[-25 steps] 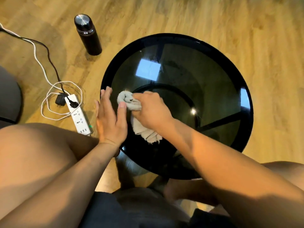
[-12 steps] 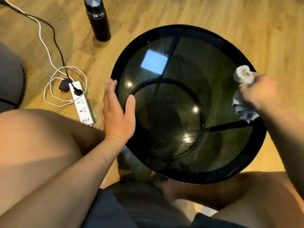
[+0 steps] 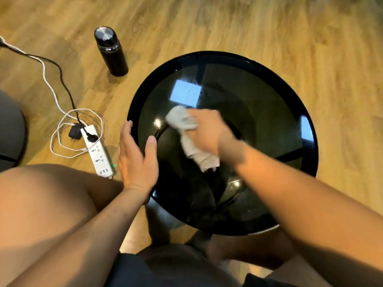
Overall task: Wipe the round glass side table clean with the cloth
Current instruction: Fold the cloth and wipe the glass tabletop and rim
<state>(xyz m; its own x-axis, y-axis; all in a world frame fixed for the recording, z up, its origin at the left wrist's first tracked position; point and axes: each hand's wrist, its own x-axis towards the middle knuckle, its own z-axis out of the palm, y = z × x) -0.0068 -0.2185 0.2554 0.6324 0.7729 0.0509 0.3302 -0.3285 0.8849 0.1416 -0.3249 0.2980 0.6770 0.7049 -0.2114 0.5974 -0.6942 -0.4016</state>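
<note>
The round glass side table [image 3: 259,104] with its dark top and black rim fills the middle of the view. My right hand [image 3: 209,131] is closed around a crumpled light grey cloth [image 3: 186,133] and presses it on the left-centre of the glass. The cloth sticks out above and below my fist. My left hand [image 3: 137,160] rests flat on the table's left rim, fingers together and thumb spread onto the glass, holding nothing.
A black flask with a steel lid [image 3: 110,51] stands on the wooden floor to the upper left. A white power strip [image 3: 99,152] with coiled white and black cables [image 3: 62,129] lies left of the table. My bare knees frame the bottom.
My right hand has swept the cloth from the table's right rim back to the left-centre of the glass. The left hand has stayed on the left rim.
</note>
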